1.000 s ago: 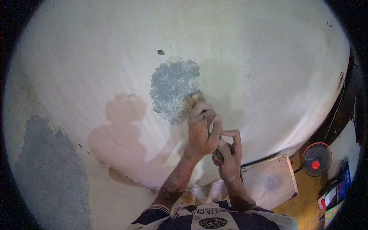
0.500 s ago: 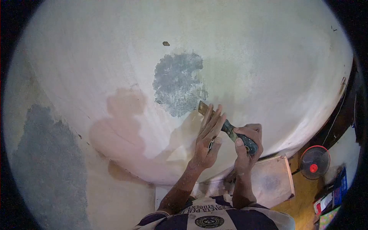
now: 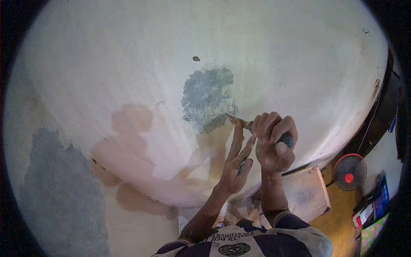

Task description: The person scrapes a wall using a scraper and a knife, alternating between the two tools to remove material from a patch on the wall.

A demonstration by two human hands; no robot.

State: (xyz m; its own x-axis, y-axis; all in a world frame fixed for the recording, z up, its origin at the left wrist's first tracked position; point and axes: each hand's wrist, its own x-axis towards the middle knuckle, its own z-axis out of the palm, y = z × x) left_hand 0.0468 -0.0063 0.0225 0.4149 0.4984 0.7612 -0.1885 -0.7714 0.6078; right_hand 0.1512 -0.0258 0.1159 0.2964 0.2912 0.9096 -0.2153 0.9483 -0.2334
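Note:
A pale wall [image 3: 282,77] fills most of the head view, with a rough grey patch [image 3: 206,93] near its middle. My right hand [image 3: 276,139] is wrapped round the dark handle of a scraper [image 3: 245,124], whose blade tip meets the wall at the patch's lower right edge. Just below the blade, my left hand [image 3: 239,160] has its fingers stretched and apart, fingertips close to the blade. A ring shows on it. Whether its fingertips touch the blade, I cannot tell.
A red and black fan [image 3: 349,172] stands at the right. A pale board [image 3: 304,192] lies below my right forearm. A larger grey patch [image 3: 62,192] covers the lower left wall. A small chip mark [image 3: 196,58] sits above the middle patch.
My right hand has turned and gripped the scraper from above, its blade now at the patch's edge. My left hand has moved down off the scraper's shaft, fingers wider apart. The view has shifted slightly.

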